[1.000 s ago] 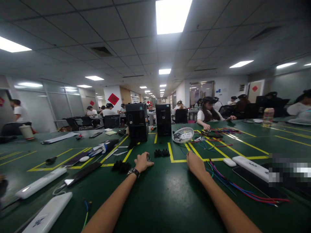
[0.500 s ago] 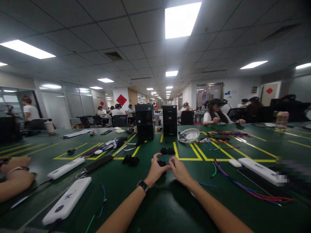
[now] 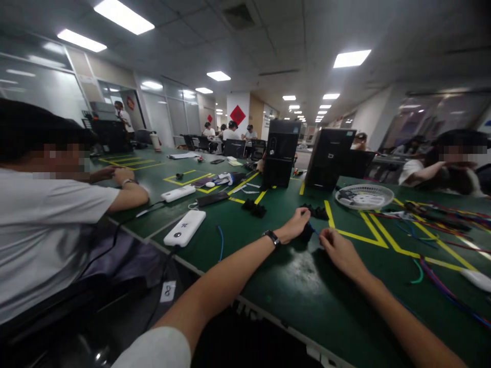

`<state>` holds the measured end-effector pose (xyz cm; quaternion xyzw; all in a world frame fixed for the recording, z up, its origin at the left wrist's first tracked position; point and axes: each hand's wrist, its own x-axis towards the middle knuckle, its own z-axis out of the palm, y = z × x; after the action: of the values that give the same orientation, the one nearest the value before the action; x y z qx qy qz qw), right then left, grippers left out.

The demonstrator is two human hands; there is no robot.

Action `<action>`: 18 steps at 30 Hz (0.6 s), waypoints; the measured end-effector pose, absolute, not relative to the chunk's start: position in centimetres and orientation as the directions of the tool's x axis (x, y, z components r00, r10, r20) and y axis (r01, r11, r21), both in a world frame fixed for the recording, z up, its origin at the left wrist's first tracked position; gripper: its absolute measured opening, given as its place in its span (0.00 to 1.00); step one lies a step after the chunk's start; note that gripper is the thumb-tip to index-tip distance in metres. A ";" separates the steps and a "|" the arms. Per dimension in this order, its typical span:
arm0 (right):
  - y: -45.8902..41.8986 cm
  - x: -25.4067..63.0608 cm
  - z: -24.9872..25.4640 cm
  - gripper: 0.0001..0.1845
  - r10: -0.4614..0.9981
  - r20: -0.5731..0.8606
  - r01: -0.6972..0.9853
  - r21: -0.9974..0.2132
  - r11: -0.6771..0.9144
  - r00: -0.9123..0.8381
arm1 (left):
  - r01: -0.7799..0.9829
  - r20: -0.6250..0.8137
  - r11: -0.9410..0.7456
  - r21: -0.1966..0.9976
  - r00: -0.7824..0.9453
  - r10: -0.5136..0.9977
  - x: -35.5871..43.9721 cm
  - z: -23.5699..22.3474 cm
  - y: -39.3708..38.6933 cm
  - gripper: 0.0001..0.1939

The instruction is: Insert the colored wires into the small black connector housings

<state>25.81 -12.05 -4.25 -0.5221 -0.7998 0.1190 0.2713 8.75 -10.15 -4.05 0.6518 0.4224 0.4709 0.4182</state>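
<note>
My left hand [image 3: 294, 227], with a dark watch on its wrist, is closed at the fingertips over a small black block [image 3: 306, 235]. The block's details are too dark to make out. From it a short blue wire [image 3: 315, 232] runs to my right hand [image 3: 339, 249], whose thumb and fingers pinch its near end. Just beyond my hands lies a row of black pieces [image 3: 319, 212] on the green table [image 3: 299, 296]. Another black cluster [image 3: 253, 208] rests to the left.
Two black computer cases [image 3: 282, 158] stand behind. A white basket [image 3: 364, 197], loose coloured wires [image 3: 441, 214] and a green wire [image 3: 418, 272] lie to the right. Leftward are a white power bank [image 3: 184, 228], a blue wire [image 3: 221, 243] and a seated co-worker [image 3: 49, 220].
The view has swung left, bringing the co-worker into sight. My hands have moved a little apart, and the blue wire now shows between them.
</note>
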 end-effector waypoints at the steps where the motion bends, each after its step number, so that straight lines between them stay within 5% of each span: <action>1: -12.0 25.8 -4.4 0.09 0.901 0.299 0.784 -0.452 0.424 -0.315 | 0.162 0.248 -0.280 0.946 0.192 0.949 8.6 -4.1 -10.0 0.29; 7: -11.6 25.6 -5.2 0.11 0.898 0.275 0.816 -0.386 0.429 -0.342 | 0.363 0.244 -0.314 0.877 0.227 0.943 8.5 -4.6 -10.6 0.31; 11: -12.0 25.3 -4.7 0.12 0.882 0.270 0.818 -0.342 0.462 -0.385 | 0.670 0.285 -0.405 0.623 0.287 0.914 8.2 -4.4 -12.2 0.35; 18: -12.3 25.4 -4.8 0.13 0.860 0.277 0.799 -0.327 0.504 -0.429 | 0.824 0.388 -0.452 0.342 0.315 0.866 7.9 0.0 -17.2 0.32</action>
<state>25.43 -12.34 -4.84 -0.4925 -0.8421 0.0729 0.2074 7.94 -17.24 -0.03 0.8097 0.5218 0.2655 0.0399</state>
